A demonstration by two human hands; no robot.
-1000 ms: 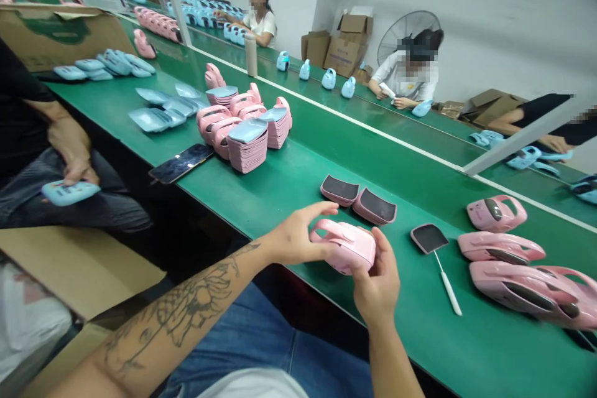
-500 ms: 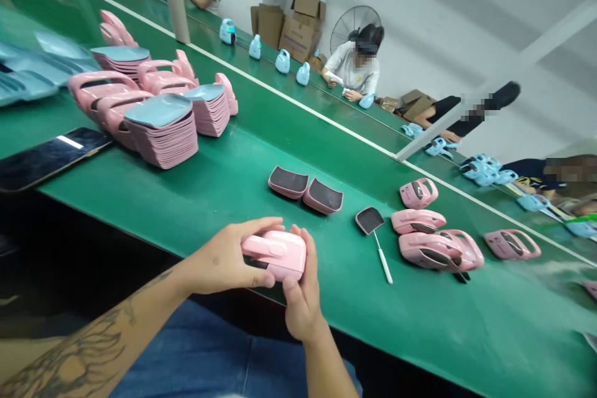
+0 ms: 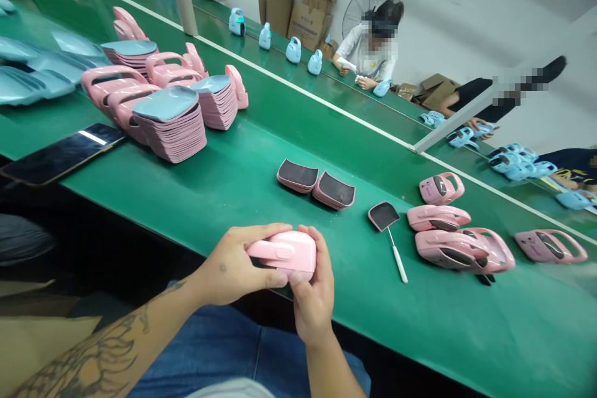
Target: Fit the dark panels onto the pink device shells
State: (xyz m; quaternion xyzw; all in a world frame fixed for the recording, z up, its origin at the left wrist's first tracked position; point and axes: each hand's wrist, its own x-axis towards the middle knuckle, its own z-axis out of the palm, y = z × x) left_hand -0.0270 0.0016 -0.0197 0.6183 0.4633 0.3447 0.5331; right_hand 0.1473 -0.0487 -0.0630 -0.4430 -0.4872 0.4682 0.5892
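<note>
A pink plastic housing [image 3: 284, 253] with a handle sits between both my hands at the near edge of the green belt [image 3: 233, 180]. My left hand [image 3: 233, 264] wraps its fingers over the left end and top. My right hand [image 3: 313, 295] grips the right end from below, thumb on the front. Two pink trays with dark pads [image 3: 316, 183] lie just beyond on the belt. A small dark-headed tool with a white handle [image 3: 390, 236] lies to the right of them.
Stacks of pink lids and housings [image 3: 172, 109] stand at left, with a black phone [image 3: 60, 152] near the edge. Several finished pink housings [image 3: 459, 242] lie at right. Other people sit across the far belt with blue units [image 3: 293, 50]. Boxes and a fan stand by the wall.
The view swung left to right, then settled. Both hands turned the pink housing and brought it a little nearer to the belt's edge, still gripping it.
</note>
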